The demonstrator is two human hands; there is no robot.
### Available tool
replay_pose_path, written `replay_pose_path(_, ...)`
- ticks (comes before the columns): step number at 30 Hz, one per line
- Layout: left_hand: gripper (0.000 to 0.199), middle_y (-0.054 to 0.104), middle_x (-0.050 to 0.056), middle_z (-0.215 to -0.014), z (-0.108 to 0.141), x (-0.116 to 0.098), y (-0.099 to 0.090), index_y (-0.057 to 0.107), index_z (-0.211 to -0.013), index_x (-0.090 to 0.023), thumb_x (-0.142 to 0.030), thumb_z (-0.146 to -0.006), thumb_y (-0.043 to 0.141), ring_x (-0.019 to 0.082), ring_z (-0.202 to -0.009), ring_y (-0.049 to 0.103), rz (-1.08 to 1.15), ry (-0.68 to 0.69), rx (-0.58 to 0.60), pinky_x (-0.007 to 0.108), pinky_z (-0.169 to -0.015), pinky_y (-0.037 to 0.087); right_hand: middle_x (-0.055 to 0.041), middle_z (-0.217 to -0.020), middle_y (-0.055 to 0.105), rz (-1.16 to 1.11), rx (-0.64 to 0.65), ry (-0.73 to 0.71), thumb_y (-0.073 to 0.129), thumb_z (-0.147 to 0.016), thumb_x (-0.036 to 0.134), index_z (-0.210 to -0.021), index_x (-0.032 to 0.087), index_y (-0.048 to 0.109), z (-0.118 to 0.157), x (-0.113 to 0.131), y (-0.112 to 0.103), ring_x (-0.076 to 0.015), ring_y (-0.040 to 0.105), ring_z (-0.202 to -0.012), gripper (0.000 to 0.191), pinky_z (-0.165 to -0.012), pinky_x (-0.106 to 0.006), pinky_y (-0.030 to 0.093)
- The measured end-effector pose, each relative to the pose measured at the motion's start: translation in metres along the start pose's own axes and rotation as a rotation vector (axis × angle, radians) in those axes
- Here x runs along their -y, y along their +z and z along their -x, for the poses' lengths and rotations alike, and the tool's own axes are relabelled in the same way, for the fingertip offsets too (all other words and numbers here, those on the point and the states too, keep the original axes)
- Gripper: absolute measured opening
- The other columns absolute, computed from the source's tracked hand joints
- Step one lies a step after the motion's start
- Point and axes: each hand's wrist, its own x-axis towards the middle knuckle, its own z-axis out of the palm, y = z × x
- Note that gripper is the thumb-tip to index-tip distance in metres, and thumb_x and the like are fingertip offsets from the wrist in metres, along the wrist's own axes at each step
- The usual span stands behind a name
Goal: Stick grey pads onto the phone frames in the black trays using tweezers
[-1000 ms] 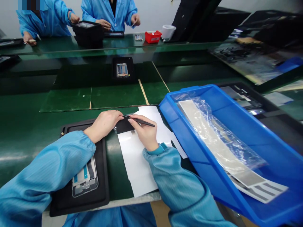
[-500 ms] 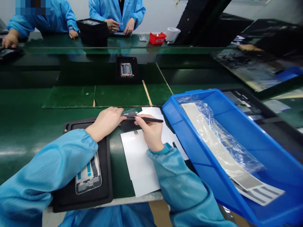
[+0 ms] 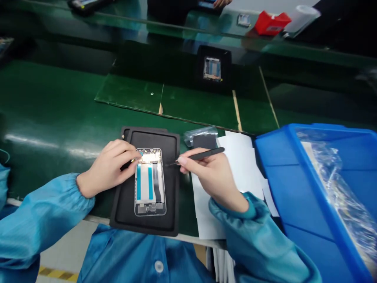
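Pointing forward, phone frame (image 3: 149,182) lengthwise

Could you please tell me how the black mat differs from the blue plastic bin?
The black mat is low and flat, while the blue plastic bin has tall walls. The mat holds a phone frame, whereas the bin holds clear plastic wrap. The mat lies directly before the person, and the bin sits further right. Both are rectangular with rounded corners.
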Motion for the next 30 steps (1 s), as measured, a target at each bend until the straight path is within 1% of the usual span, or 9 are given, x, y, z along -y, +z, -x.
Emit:
replay_pose_path(2, 0.017, 0.07, 0.007, -0.104, 0.01, 0.002, 0.007, 0.066, -0.109, -0.017, -0.017, -0.092, 0.061, 0.022, -0.103, 0.063, 0.029, 0.005, -0.012, 0.039, -0.093, 0.051, -0.0025, -0.062, 0.072, 0.036, 0.05, 0.033, 0.086, -0.072, 0.037, -0.077, 0.017, 0.076, -0.001, 0.008, 0.023, -0.0158, 0.067, -0.055, 0.023, -0.054, -0.028, 0.057)
replay_pose_path(4, 0.019, 0.07, 0.008, -0.107, 0.014, 0.003, 0.012, 0.065, -0.11, -0.017, -0.017, -0.092, 0.061, 0.023, -0.108, 0.062, 0.046, 0.006, -0.013, 0.04, -0.094, 0.051, -0.0031, -0.064, 0.073, 0.057, 0.071, 0.047, 0.086, -0.071, 0.041, -0.077, 0.017, 0.076, -0.003, 0.01, 0.041, -0.0159, 0.068, -0.055, 0.027, -0.056, -0.029, 0.059)
replay_pose_path(6, 0.018, 0.069, 0.008, -0.107, 0.015, 0.004, 0.014, 0.065, -0.11, -0.017, -0.017, -0.092, 0.061, 0.023, -0.109, 0.062, 0.056, 0.012, -0.008, 0.039, -0.094, 0.051, -0.0043, -0.068, 0.075, 0.081, 0.071, 0.05, 0.085, -0.071, 0.044, -0.076, 0.017, 0.076, -0.006, 0.009, 0.052, -0.0163, 0.068, -0.056, 0.029, -0.057, -0.03, 0.06)
replay_pose_path(8, 0.017, 0.069, 0.009, -0.106, 0.015, 0.005, 0.014, 0.065, -0.108, -0.017, -0.017, -0.092, 0.06, 0.023, -0.108, 0.063, 0.056, 0.021, -0.022, 0.038, -0.092, 0.052, -0.0057, -0.073, 0.077, 0.109, 0.058, 0.05, 0.085, -0.071, 0.044, -0.076, 0.017, 0.076, -0.008, 0.008, 0.057, -0.0172, 0.07, -0.058, 0.029, -0.059, -0.03, 0.061)
replay_pose_path(12, 0.014, 0.069, 0.01, -0.105, 0.014, 0.005, 0.014, 0.066, -0.104, -0.015, -0.017, -0.092, 0.059, 0.024, -0.107, 0.063, 0.052, 0.025, -0.039, 0.039, -0.092, 0.052, -0.0054, -0.072, 0.077, 0.154, 0.038, 0.056, 0.084, -0.073, 0.041, -0.077, 0.017, 0.076, -0.011, 0.007, 0.059, -0.0182, 0.072, -0.06, 0.025, -0.059, -0.03, 0.062)
replay_pose_path(18, 0.014, 0.068, 0.01, -0.105, 0.014, 0.006, 0.016, 0.067, -0.104, -0.015, -0.019, -0.094, 0.057, 0.025, -0.107, 0.062, 0.054, 0.015, -0.001, 0.04, -0.091, 0.052, -0.0032, -0.066, 0.075, 0.194, 0.036, 0.069, 0.083, -0.076, 0.038, -0.078, 0.017, 0.075, -0.013, 0.006, 0.058, -0.0175, 0.072, -0.058, 0.023, -0.058, -0.029, 0.062)
replay_pose_path(25, 0.015, 0.068, 0.01, -0.106, 0.014, 0.004, 0.015, 0.067, -0.104, -0.015, -0.019, -0.094, 0.057, 0.025, -0.108, 0.061, 0.042, 0.015, 0.021, 0.04, -0.092, 0.053, -0.0043, -0.071, 0.077, 0.224, 0.029, 0.049, 0.083, -0.076, 0.039, -0.077, 0.019, 0.075, -0.013, 0.006, 0.06, -0.0191, 0.073, -0.06, 0.022, -0.057, -0.03, 0.062)
replay_pose_path(30, 0.015, 0.069, 0.01, -0.105, 0.013, 0.005, 0.015, 0.068, -0.103, -0.016, -0.02, -0.095, 0.055, 0.025, -0.108, 0.062, 0.03, 0.015, 0.023, 0.04, -0.091, 0.053, -0.0048, -0.074, 0.078, 0.228, 0.031, 0.041, 0.083, -0.076, 0.037, -0.078, 0.018, 0.076, -0.013, 0.006, 0.06, -0.0185, 0.072, -0.061, 0.02, -0.057, -0.029, 0.062)
